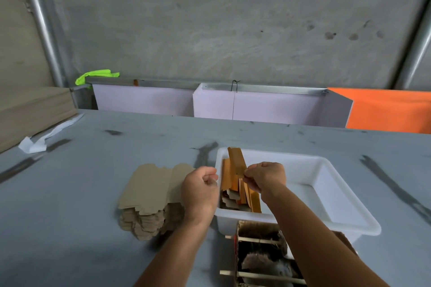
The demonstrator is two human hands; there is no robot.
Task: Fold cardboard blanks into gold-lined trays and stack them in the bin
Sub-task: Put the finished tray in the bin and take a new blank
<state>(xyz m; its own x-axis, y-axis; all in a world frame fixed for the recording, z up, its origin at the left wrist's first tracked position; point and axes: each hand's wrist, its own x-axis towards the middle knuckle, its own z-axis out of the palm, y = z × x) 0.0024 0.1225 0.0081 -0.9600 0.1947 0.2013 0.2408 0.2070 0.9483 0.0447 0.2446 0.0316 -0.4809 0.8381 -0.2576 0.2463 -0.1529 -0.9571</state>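
Note:
A white plastic bin (331, 193) sits on the grey table, right of centre. Several folded gold-lined trays (235, 182) stand on edge at its left end. My right hand (265, 178) pinches the tallest gold tray (236, 159) at its edge, over the bin. My left hand (200, 187) hovers by the bin's left wall with fingers curled, holding nothing. A stack of flat brown cardboard blanks (151, 196) lies on the table left of the bin, partly behind my left hand.
An open cardboard box with wooden sticks (261, 254) stands against the bin's near side. A white paper strip (44, 137) and a stack of brown boards (30, 109) lie at far left. White panels (256, 105) and an orange sheet (391, 109) line the table's back edge.

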